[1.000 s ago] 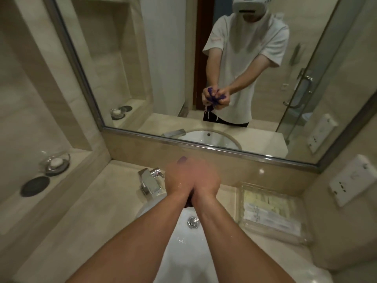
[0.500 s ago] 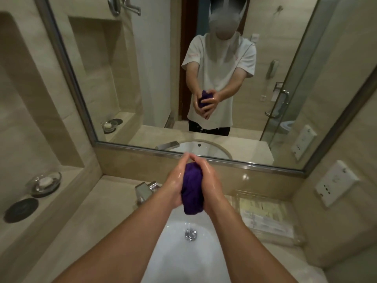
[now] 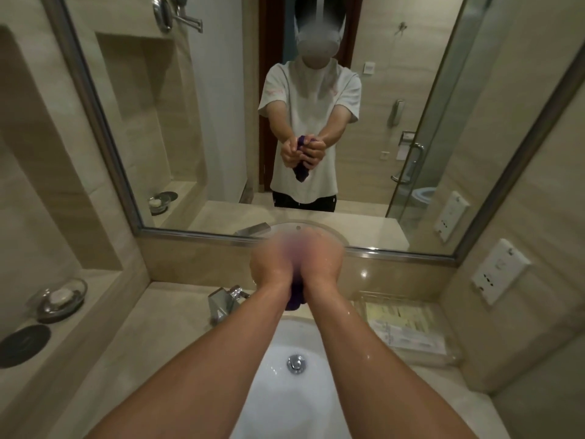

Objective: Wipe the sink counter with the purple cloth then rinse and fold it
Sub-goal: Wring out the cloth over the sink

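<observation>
The purple cloth [image 3: 295, 297] is bunched into a wad, squeezed between my left hand [image 3: 271, 266] and my right hand [image 3: 320, 264]. Only its lower end shows, hanging below my wrists. Both hands are pressed together, wet, held above the back of the white sink basin [image 3: 275, 394], and their fingers are blurred. The mirror shows the same grip, with the cloth's tail poking down under the fists. The beige stone counter [image 3: 148, 337] surrounds the basin.
A chrome faucet [image 3: 223, 301] stands just left of my hands. A clear tray of packets [image 3: 408, 331] sits on the counter at right. A glass soap dish [image 3: 61, 299] and a dark coaster [image 3: 23, 345] rest on the left ledge. Wall sockets [image 3: 498, 270] are at right.
My hands have closed more tightly over the cloth and lifted a little toward the mirror, so less of the purple wad shows than half a second ago.
</observation>
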